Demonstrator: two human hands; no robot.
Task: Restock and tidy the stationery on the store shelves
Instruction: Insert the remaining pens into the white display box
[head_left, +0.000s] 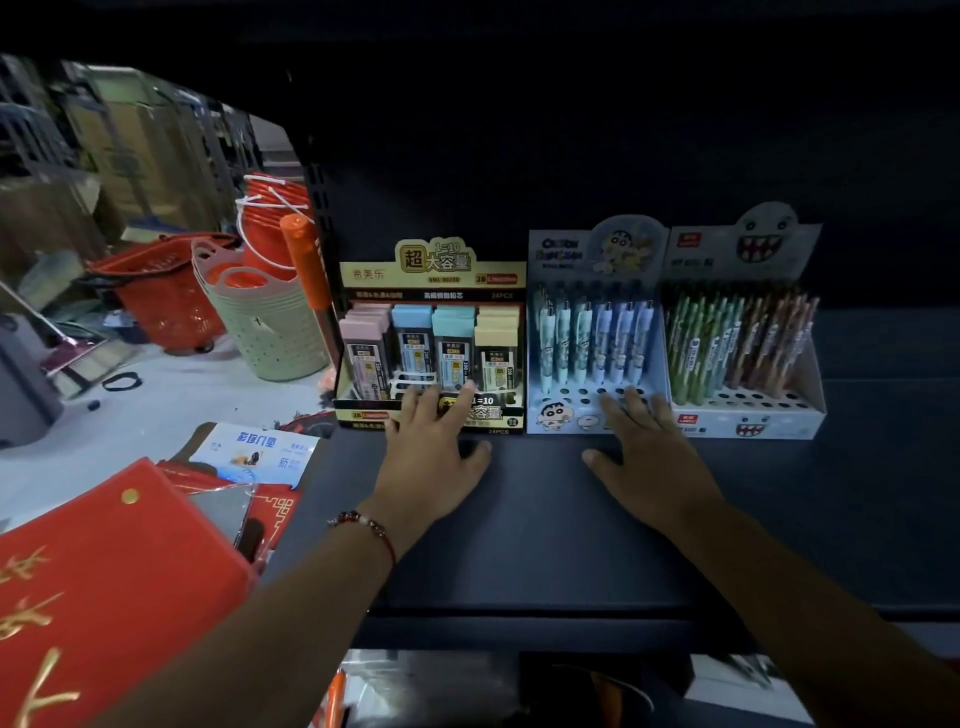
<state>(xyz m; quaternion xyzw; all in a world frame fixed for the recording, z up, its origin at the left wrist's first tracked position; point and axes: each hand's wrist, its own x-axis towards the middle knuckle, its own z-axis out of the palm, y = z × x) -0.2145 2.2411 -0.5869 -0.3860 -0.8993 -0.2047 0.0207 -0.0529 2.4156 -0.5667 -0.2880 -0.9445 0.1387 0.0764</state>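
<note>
A: What surface are the hands working on?

B: A dark shelf, flat and matte, with a dark back panel rising beyond both hands. Off to the outer side of the left hand the room opens up: a pale floor, a stack of green baskets, a red shopping basket and orange buckets farther out. Nearer than the left forearm lies a red packet with gold characters.

A: And the hands themselves?

B: The left hand lies spread, fingers straight, its fingertips touching the front lip of the pencil lead display box. It holds nothing. A beaded bracelet sits on that wrist. The right hand is likewise flat and spread, fingers straight, fingertips on the front edge of the cartoon pen display box, thumb out toward the left hand.

A: How do the goods sit?

B: The lead cases stand upright in rows just beyond the left fingertips, long axis vertical, labels facing the person. The pens beyond the right fingertips stand in holes, tilted back, tips down. On the outer side of the right hand, touching the cartoon box, stands the monster-face pen display box, its green and brown pens leaning back the same way.
</note>
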